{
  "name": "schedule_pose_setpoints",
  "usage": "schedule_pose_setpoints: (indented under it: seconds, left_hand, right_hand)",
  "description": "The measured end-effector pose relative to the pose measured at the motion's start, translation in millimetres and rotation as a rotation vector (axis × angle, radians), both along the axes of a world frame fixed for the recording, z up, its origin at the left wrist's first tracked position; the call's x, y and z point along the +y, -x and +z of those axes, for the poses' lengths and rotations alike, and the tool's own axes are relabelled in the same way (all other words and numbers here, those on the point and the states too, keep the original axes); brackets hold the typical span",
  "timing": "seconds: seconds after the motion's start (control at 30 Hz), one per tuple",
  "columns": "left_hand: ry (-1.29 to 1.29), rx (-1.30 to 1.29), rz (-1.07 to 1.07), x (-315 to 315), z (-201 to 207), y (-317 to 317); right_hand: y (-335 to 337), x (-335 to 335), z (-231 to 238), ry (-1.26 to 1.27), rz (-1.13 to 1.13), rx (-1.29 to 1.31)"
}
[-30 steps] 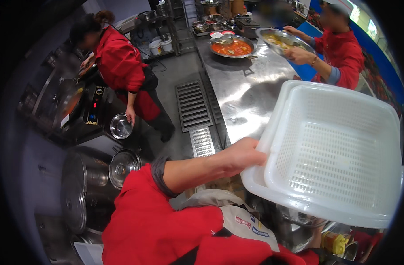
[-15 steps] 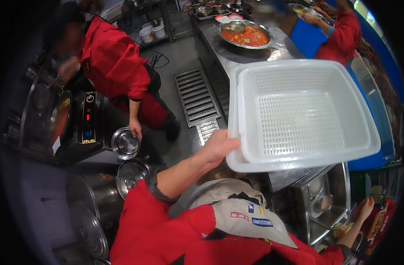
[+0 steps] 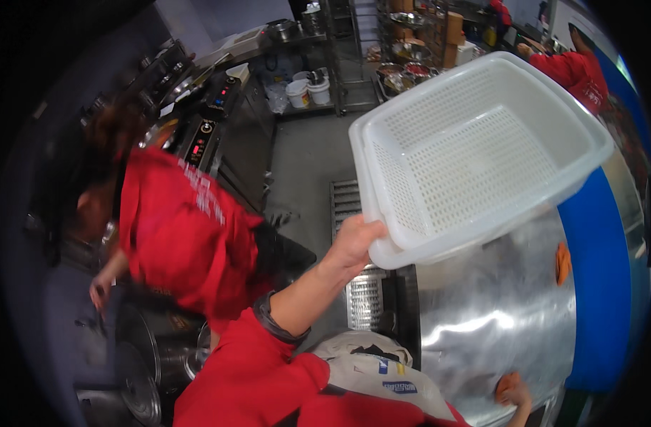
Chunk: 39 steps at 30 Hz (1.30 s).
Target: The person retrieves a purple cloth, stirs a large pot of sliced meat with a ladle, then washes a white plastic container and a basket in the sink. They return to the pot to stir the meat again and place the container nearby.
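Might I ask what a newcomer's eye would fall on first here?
Probably the big white basket, right of centre and held up by the left hand. Next, perhaps, a co-worker's red jacket at left, then an orange cloth under the right hand on the shiny metal table at lower right.
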<state>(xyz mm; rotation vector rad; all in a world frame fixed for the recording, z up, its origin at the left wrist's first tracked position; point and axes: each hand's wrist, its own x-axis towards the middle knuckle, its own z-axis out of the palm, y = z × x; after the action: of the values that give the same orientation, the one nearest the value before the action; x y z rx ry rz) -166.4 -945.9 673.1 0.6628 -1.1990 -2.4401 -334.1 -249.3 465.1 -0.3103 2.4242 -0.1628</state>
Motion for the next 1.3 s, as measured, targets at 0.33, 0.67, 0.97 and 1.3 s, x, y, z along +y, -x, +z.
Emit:
schedule_pose_setpoints:
  seconds: [0.33, 0.67, 0.97, 1.3]
  left_hand:
    - [0.129, 0.082, 0.348, -250, 9, 113]
    - [0.016, 0.023, 0.314, -540, -77, 99]
    - [0.104, -0.204, 0.486, -754, -105, 113]
    - [0.208, -0.443, 0.843, -985, 26, 169]
  right_hand:
    - [131, -503, 234, 0.771, 0.124, -0.389]
    - [331, -919, 262, 1.165, -0.063, -0.005]
    - [447, -1260, 225, 1.106, 0.042, -0.702]
    - [534, -1675, 255, 1.035, 0.339, -0.632]
